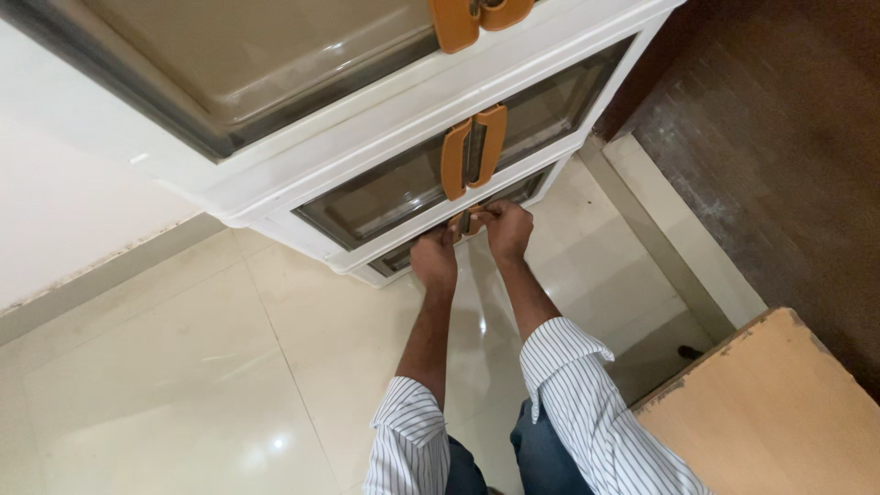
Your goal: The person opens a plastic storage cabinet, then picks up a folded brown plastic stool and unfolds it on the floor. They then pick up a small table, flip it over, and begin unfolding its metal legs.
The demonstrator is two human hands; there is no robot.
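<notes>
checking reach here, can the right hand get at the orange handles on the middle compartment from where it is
Probably yes. The right hand grips the lowest handles, and the middle orange handles sit just above with nothing between; the left hand stays clear.

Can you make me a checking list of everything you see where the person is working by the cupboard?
Surface: glossy cream floor tiles, with light glare.
Job's things: white stacked storage cabinet with tinted doors; orange handles on the middle tier; the lowest tier's handles are mostly hidden by fingers.
Clutter: small dark object on the floor, too small to identify.
Hands: left hand and right hand both at the lowest handles, fingers curled on them.
Cables: nothing seen.
Surroundings: white wall at left, dark wooden panel at right, light wooden board at lower right; striped shirt sleeves.
</notes>
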